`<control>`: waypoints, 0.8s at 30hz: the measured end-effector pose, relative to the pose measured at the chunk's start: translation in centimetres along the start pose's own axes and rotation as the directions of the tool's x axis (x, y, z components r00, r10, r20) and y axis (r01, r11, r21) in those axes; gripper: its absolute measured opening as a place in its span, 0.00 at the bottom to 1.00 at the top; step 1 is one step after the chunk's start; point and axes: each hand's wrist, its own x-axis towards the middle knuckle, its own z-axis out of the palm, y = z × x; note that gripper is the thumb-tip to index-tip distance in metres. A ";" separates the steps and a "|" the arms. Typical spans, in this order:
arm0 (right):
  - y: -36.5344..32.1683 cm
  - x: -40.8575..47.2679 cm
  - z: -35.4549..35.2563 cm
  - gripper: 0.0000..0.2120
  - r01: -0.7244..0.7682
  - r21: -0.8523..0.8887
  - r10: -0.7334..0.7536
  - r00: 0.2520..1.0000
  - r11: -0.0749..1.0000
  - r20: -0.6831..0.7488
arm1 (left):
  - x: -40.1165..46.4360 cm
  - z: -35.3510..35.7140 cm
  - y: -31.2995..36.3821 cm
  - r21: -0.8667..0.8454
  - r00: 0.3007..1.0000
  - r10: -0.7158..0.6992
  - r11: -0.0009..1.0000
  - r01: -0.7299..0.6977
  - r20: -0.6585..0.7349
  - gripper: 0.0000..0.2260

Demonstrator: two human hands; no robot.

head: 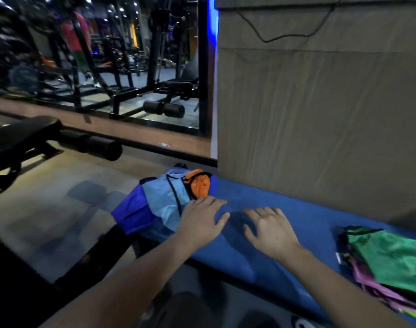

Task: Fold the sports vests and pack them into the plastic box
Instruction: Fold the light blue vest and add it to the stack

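Both hands lie flat with fingers spread on the blue bench (285, 209), holding nothing: left hand (199, 223) beside the loose vests (159, 202) at the bench's left end, right hand (270, 230) at mid-bench. Folded vests (386, 256) lie at its right. Take one vest, spread it flat mid-bench. No box shows.

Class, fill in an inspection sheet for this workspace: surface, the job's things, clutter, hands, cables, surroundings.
Surface: blue padded bench.
Job's things: unfolded pile of vests on the bench's left end, blue, light blue, orange; stack of vests at right, green on top; plastic box not seen.
Clutter: nothing seen.
Hands: left hand open, at the pile's edge; right hand open over the bench.
Cables: black cable on the wall.
Surroundings: mirror reflecting gym machines; black bench.
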 end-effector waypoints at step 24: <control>-15.9 10.1 7.2 0.11 -0.281 0.650 0.057 0.937 0.706 0.344 | 0.0 -0.1 -20.8 -0.241 0.883 -0.442 0.850 0.469 0.159 0.52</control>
